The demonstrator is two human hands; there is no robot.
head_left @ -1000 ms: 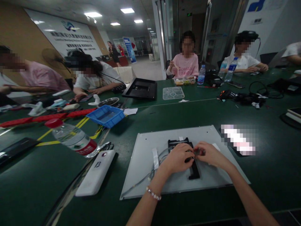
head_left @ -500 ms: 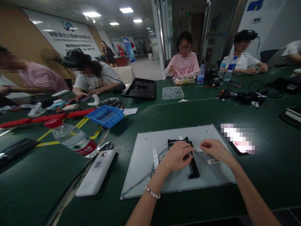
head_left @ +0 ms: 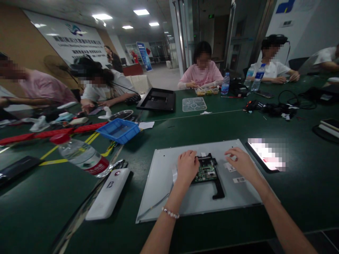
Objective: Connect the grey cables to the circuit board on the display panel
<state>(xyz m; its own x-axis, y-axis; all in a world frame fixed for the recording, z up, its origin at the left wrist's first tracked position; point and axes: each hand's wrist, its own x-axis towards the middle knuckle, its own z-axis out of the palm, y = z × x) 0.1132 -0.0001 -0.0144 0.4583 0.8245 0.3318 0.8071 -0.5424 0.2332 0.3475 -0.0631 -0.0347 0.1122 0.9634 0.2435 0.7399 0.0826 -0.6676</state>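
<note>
A grey-white flat panel [head_left: 150, 192] lies on the table in front of me. On it sits a black plastic frame [head_left: 219, 188] with a green circuit board [head_left: 205, 173] inside. My left hand [head_left: 187, 165] is at the frame's left edge, its fingers bent down and closed together; what they hold, if anything, is hidden. To the right of the frame my right hand [head_left: 240, 161] hovers over the panel, thumb and fingers apart, with nothing visible in it. Grey cables [head_left: 156, 204] run from under my left wrist toward the panel's lower left corner.
Left of the panel are a white power bank [head_left: 108, 194], a tilted water bottle [head_left: 84, 157] and a blue bin [head_left: 119, 130]. A lit phone [head_left: 266, 155] lies at the right. Farther back are a black monitor housing [head_left: 157, 100] and several people seated around the table.
My left hand has drawn left from over the board to the frame's left edge, uncovering the green board. My right hand's fingers have spread from a pinch near the white label.
</note>
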